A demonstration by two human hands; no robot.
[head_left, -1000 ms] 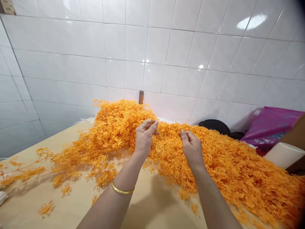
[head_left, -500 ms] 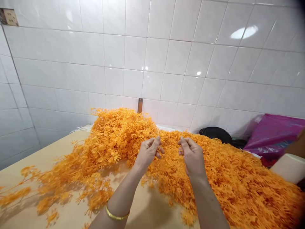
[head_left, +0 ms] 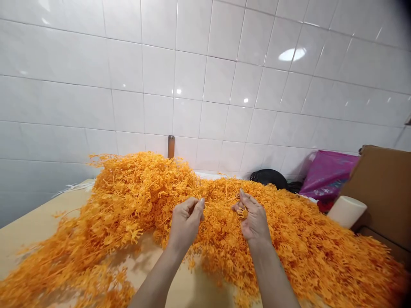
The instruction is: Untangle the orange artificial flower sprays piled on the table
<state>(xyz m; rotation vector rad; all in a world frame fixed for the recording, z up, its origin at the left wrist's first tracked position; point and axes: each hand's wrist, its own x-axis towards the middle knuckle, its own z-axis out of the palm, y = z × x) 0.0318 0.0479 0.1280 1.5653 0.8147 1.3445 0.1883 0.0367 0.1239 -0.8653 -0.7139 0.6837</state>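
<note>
Orange artificial flower sprigs [head_left: 128, 192] with thin stems and small spidery blooms lie in a big heap before me. Over its middle, my left hand [head_left: 185, 223] is closed in a pinch, thumb against forefinger, where a thin orange stem seems to begin. To its right, my right hand [head_left: 254, 217] pinches an orange flower stem [head_left: 229, 199] between thumb and fingers. A small orange bloom [head_left: 243, 212] shows inside its curled fingers. The stem blends into the heap behind, so its full length is hard to follow.
The heap spreads over a pale tabletop [head_left: 180, 284] against a white tiled wall [head_left: 189, 72]. Behind it stand a brown strip [head_left: 171, 146] and a black round object [head_left: 269, 176]. At right are a purple bag [head_left: 327, 173], a white roll [head_left: 346, 211] and a cardboard box [head_left: 382, 192].
The view has turned right, bringing the cardboard box further in. My hands stay close together over the heap; an orange bloom now shows in my right fingers. My left fingers have curled in.
</note>
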